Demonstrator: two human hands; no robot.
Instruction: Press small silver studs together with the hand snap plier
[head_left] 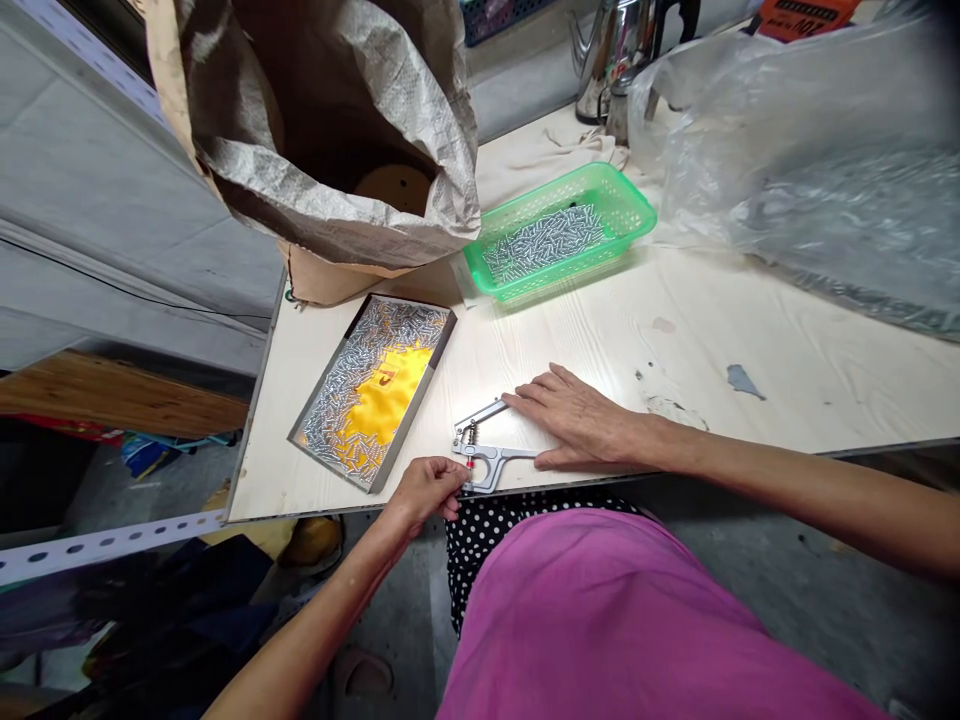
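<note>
your grey metal hand press (493, 459) sits just right of the tray (396, 427), head end toward it; handles spread apart, coil spring (472, 434) showing, red bit (470, 464) underneath

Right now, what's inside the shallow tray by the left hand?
The tray holds many loose small silvery pieces around a bare yellow patch with a dark red mark. Whatever lies beneath the pieces is covered.

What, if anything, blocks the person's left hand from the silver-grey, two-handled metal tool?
Nothing visible: the left hand is at the red-marked end of the metal tool, and the right hand is at its other end.
</note>
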